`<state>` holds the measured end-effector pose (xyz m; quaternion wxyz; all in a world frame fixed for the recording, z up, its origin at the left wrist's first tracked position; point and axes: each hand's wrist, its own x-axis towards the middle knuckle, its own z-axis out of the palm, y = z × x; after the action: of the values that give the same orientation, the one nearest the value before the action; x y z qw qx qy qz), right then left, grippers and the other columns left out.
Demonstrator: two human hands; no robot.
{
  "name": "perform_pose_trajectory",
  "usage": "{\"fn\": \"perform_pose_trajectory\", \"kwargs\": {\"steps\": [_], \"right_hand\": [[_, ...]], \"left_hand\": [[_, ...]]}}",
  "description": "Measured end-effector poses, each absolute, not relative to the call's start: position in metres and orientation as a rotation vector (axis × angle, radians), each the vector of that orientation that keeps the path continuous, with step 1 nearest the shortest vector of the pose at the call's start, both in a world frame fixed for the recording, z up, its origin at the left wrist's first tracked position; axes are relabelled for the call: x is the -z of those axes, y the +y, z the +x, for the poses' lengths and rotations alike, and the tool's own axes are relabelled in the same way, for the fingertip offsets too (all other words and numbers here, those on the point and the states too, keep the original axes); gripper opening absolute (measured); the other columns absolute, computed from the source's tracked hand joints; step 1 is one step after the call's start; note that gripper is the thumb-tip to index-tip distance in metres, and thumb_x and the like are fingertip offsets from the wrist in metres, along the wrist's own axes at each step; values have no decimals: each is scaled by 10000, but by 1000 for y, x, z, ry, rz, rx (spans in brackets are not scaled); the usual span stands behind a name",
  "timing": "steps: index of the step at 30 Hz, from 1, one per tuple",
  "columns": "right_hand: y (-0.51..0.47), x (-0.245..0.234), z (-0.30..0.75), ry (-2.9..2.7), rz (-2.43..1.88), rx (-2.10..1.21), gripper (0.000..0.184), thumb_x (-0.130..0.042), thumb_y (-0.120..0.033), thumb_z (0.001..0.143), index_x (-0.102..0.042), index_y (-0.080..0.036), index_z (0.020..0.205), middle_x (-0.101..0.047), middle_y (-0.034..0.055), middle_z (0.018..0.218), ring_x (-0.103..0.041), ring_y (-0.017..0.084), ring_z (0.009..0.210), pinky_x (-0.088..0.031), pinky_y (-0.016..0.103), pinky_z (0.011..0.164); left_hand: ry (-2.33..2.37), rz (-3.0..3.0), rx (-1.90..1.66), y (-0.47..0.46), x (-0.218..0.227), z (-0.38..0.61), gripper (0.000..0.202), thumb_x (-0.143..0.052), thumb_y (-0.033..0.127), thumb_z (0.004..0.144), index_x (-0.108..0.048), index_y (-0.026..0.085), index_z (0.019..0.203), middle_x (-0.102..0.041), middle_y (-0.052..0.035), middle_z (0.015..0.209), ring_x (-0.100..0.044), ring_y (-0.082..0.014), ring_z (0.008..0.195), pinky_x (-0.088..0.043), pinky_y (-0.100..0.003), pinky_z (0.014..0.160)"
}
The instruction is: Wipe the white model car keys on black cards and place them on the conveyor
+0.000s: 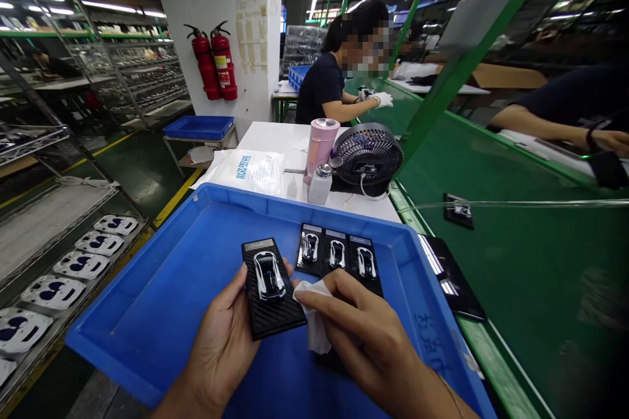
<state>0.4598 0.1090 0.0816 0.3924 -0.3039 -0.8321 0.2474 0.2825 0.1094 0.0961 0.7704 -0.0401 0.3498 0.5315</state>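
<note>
My left hand (221, 334) grips a black carbon-textured plate (278, 301) with a white model car piece (269, 276) mounted on it. My right hand (363, 334) pinches a white cloth (314, 317), which presses against the plate's right edge. Both hands are over a blue plastic tray (275, 206). Inside the tray, just beyond the hands, lie several similar black plates with white cars (339, 256). Another dark plate (329, 360) is partly hidden beneath my right hand.
A desk fan (368, 154), pink bottle (320, 150), small white bottle (319, 184) and white packet (248, 171) stand beyond the tray. A green workbench (491, 222) runs along the right. A co-worker (324, 85) in white gloves sits ahead. Metal racks line the left.
</note>
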Motion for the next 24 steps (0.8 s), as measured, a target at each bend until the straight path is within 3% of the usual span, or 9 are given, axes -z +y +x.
{"fn": "perform_pose_trajectory", "kwargs": {"steps": [10,16,19,22,24], "right_hand": [[107,-80,460,-2092,-768,-648,407,-388,-29,875,-508,-213,1217,-463,55,857,-484,143,723,-406,270,607],[110,-84,459,-1932,-840,-835,325,-396,-97,899,-534,-241,1156,-494,32,844,-498,133,726,-394,243,617],[111,-86,459,-1732,-993,-1078,199,-445,-186,894,-585,-225,1030,-547,27,873,-512,138,743,-391,237,633],[108,-82,458,-1387,-1188,-1598,150,-503,-272,855,-619,-182,888,-524,-6,668,-445,102,544,-330,203,489],[103,-79,457,-1174,-1232,-1813,175,-538,-308,829,-626,-157,831,-510,-15,618,-435,92,526,-330,190,486]], "left_hand": [[725,-155,-1113,111,-95,283,452,-352,206,897,-399,-47,1268,-635,-258,1047,-614,-281,996,-526,-372,812],[695,-179,-1126,113,-90,283,467,-337,200,902,-346,-43,1301,-662,-232,988,-623,-269,980,-517,-377,836],[711,-162,-1127,113,-91,282,468,-345,209,900,-350,-30,1302,-664,-229,980,-629,-287,961,-506,-433,848],[755,-107,-1112,112,-90,282,439,-356,195,894,-385,-7,1282,-656,-218,1018,-631,-289,955,-507,-443,848],[797,-20,-1116,110,-89,284,416,-381,201,887,-423,21,1260,-644,-205,1063,-625,-282,970,-501,-442,862]]}}
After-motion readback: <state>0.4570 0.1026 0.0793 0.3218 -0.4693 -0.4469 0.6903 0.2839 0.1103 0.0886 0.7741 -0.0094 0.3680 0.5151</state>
